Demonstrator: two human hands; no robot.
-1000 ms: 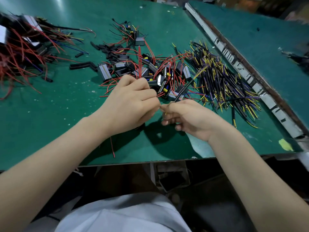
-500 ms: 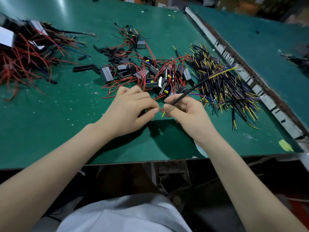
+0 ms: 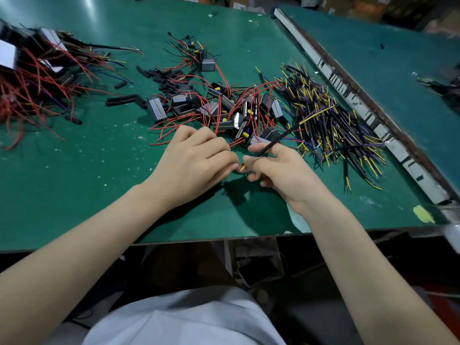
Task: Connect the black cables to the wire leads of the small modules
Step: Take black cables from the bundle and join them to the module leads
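At frame centre, a black cable (image 3: 276, 141) is pinched by the right hand (image 3: 281, 173); the left hand (image 3: 196, 163) fingers pinch a lead. Bared ends are best kept aligned while twisted.

The bench (image 3: 74, 183) is dark green, flecked with pale specks and one yellow patch (image 3: 423, 214) near its right corner. The modules (image 3: 224, 108) are black and grey with red leads and small yellow and blue parts. The heaped cables (image 3: 331, 125) are black with yellow and purple ends. The garment (image 3: 186, 319) is pale grey-blue.
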